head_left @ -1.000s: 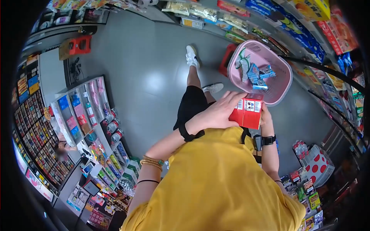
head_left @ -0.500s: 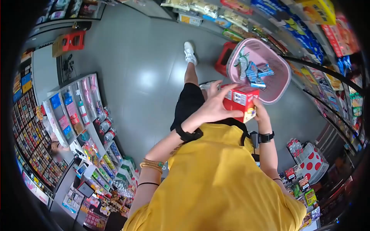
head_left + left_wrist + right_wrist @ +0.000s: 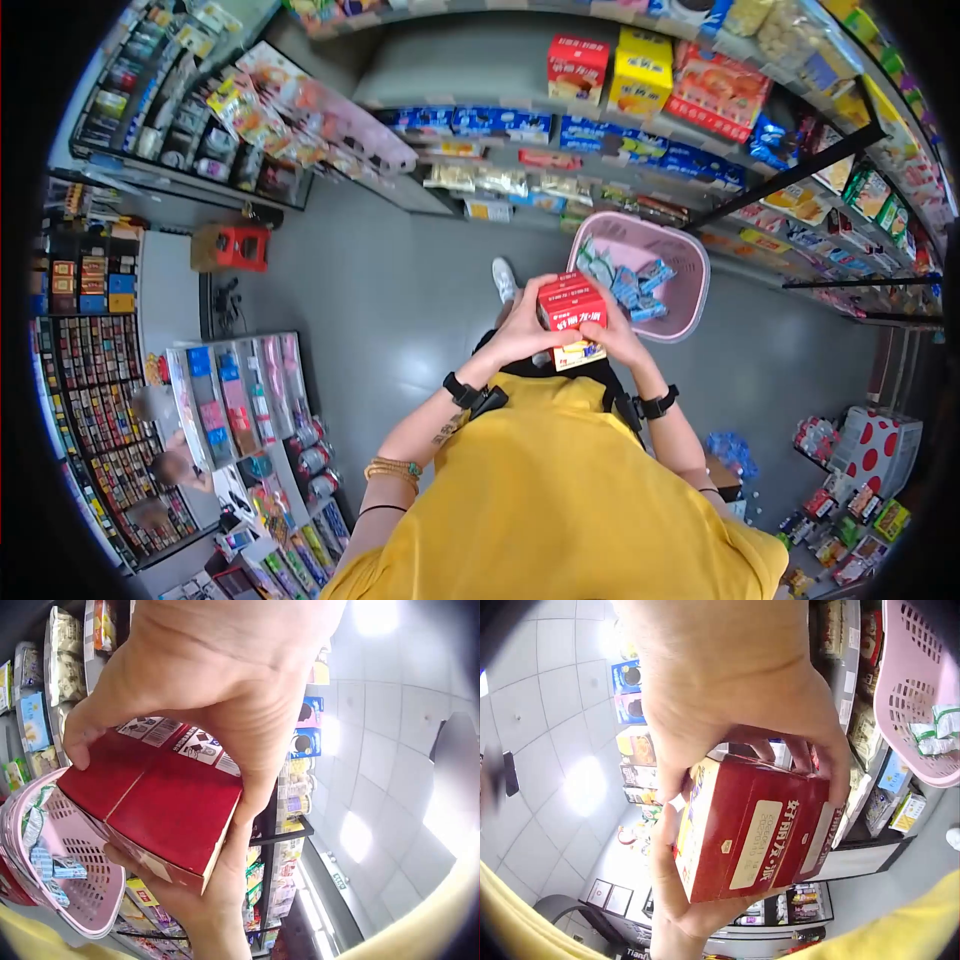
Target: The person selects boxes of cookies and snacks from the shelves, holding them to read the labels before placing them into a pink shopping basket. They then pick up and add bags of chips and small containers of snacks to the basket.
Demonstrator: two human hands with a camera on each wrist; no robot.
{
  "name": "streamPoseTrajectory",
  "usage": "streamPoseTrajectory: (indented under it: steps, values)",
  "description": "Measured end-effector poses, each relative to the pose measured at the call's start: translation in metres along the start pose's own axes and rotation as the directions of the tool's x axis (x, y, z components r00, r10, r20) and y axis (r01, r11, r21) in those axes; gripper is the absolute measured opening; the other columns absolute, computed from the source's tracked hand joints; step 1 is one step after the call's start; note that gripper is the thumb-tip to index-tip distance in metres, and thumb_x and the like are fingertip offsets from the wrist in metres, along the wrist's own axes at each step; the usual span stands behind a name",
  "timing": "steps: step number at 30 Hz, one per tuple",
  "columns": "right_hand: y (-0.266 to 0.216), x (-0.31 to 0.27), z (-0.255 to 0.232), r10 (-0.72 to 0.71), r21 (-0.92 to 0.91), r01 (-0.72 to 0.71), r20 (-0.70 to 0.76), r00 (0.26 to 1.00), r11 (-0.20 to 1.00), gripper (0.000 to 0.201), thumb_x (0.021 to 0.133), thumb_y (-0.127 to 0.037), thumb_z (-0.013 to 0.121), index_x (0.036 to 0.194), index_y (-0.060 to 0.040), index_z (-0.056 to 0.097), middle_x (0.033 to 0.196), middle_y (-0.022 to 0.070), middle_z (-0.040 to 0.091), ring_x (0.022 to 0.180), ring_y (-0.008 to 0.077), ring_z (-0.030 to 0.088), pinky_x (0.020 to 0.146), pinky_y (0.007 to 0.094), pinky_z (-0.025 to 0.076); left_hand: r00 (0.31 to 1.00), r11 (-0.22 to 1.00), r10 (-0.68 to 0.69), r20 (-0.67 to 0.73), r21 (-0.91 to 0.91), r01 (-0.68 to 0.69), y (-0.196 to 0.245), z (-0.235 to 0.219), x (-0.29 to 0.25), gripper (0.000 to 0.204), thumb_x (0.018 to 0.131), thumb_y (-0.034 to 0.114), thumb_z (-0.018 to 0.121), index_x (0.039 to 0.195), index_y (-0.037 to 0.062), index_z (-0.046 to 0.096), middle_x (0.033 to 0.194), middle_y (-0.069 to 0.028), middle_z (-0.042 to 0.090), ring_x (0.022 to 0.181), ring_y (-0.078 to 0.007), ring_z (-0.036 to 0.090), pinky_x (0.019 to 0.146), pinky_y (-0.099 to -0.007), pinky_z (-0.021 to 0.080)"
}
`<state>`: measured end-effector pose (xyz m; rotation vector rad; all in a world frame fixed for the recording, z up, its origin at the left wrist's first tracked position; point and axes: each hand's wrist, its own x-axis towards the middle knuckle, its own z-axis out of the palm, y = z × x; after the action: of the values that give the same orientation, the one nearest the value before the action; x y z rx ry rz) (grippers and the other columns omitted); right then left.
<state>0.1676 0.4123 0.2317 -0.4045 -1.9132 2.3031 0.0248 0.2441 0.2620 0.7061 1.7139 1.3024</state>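
Note:
Both hands hold a red snack carton [image 3: 577, 318] with white lettering and a pale, pictured lower face, out in front of the yellow shirt. My left hand [image 3: 516, 332] grips its left side, and my right hand [image 3: 622, 342] has the right side, thumb on the front. In the left wrist view, a seam runs across the red face of the carton [image 3: 146, 799], with printed barcodes near the left hand [image 3: 202, 682]. The right wrist view shows a date label on the carton [image 3: 754, 840], the right hand [image 3: 735, 690] curled over one end.
Just beyond the carton stands a pink basket [image 3: 692, 300] holding several blue and green packets [image 3: 630, 285]. Snack shelves [image 3: 640, 130] curve across the front and right, with a red box [image 3: 578, 68] and a yellow box [image 3: 640, 72] on top. A display rack [image 3: 240, 400] stands left.
The carton has turned so its lettered front faces up, and sits farther left of the basket. The left hand's spread fingers have closed round it. The view has tilted up towards the shelves.

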Motion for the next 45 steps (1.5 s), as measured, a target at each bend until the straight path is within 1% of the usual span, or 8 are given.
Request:
streamPoseTrajectory:
  steps: [3,7,13,18,28,36,41,45]
  values:
    - [-0.009,-0.006,-0.011,-0.037,0.046,0.034,0.052,0.998,0.998,0.094,0.087,-0.050,0.072,0.157,-0.0099,0.025,0.152,0.0148,0.035,0.138,0.0284,0.040,0.111,0.0413,0.039,0.997,0.986,-0.007,0.078,-0.166,0.020,0.021,-0.002,0.001,0.094,0.076,0.015,0.086,0.150,0.0073,0.028,0.143,-0.0158,0.045,0.129,-0.0259,0.051,0.107,-0.0391,0.046]
    - [-0.011,-0.018,-0.028,0.147,0.214,-0.140,-0.018,0.989,0.967,0.082,0.092,-0.047,0.067,0.156,-0.0126,0.029,0.146,0.0131,0.042,0.126,0.0219,0.049,0.096,0.0335,0.049,0.999,0.939,-0.006,0.051,-0.343,0.023,0.045,-0.029,0.010,0.096,0.074,0.019,0.089,0.148,0.0052,0.030,0.141,-0.0158,0.047,0.131,-0.0259,0.048,0.110,-0.0389,0.041]
    - [0.011,-0.043,-0.058,0.275,0.234,-0.213,-0.275,0.921,0.949,0.057,0.097,-0.037,0.062,0.146,-0.0142,0.045,0.132,0.0102,0.057,0.109,0.0191,0.062,0.087,0.0335,0.050,0.975,0.971,0.103,-0.195,-0.195,-0.142,0.103,-0.127,0.060,0.105,0.077,0.025,0.086,0.151,-0.0012,0.016,0.142,-0.0201,0.044,0.133,-0.0265,0.046,0.111,-0.0381,0.039]
    - [0.039,-0.073,-0.074,0.368,0.221,-0.296,-0.508,0.779,0.929,0.049,0.097,-0.036,0.059,0.140,-0.0141,0.051,0.123,0.0098,0.063,0.103,0.0208,0.065,0.084,0.0329,0.050,0.919,0.962,0.208,-0.336,-0.098,-0.254,0.147,-0.202,0.134,0.123,0.075,0.033,0.087,0.153,-0.0069,0.002,0.145,-0.0239,0.040,0.134,-0.0287,0.046,0.112,-0.0377,0.037]
    - [0.095,-0.081,-0.073,0.535,0.413,-0.341,-0.672,0.513,0.845,0.044,0.093,-0.035,0.063,0.131,-0.0134,0.055,0.110,0.0053,0.067,0.087,0.0214,0.068,0.076,0.0342,0.050,0.949,0.973,0.222,-0.225,-0.013,-0.231,0.186,-0.260,0.232,0.134,0.069,0.039,0.089,0.151,-0.0125,-0.004,0.142,-0.0277,0.042,0.131,-0.0313,0.048,0.109,-0.0353,0.040]
    - [0.115,-0.046,-0.045,0.553,0.452,-0.322,-0.731,0.401,0.832,0.044,0.095,-0.034,0.060,0.132,-0.0119,0.054,0.108,0.0066,0.066,0.088,0.0243,0.070,0.075,0.0357,0.051,0.908,0.920,0.392,-0.146,0.027,-0.392,0.184,-0.281,0.304,0.116,0.070,0.034,0.090,0.145,-0.0106,0.013,0.138,-0.0235,0.048,0.127,-0.0278,0.052,0.109,-0.0347,0.041]
    - [0.128,-0.039,-0.030,0.559,0.505,-0.239,-0.739,0.377,0.829,0.044,0.095,-0.033,0.061,0.133,-0.0108,0.053,0.111,0.0087,0.066,0.085,0.0254,0.071,0.069,0.0343,0.052,0.892,0.828,0.451,-0.023,0.384,-0.408,0.199,-0.270,0.334,0.075,0.073,0.043,0.086,0.125,-0.0043,0.057,0.122,-0.0170,0.066,0.112,-0.0227,0.064,0.100,-0.0328,0.046]
    - [0.135,-0.047,-0.007,0.551,0.524,-0.171,-0.777,0.304,0.834,0.045,0.095,-0.033,0.062,0.132,-0.0087,0.053,0.111,0.0101,0.066,0.085,0.0267,0.071,0.068,0.0340,0.052,0.890,0.774,0.431,0.148,0.445,-0.450,0.200,-0.252,0.367,0.061,0.079,0.053,0.078,0.115,0.0039,0.071,0.109,-0.0135,0.073,0.103,-0.0242,0.068,0.093,-0.0327,0.048]
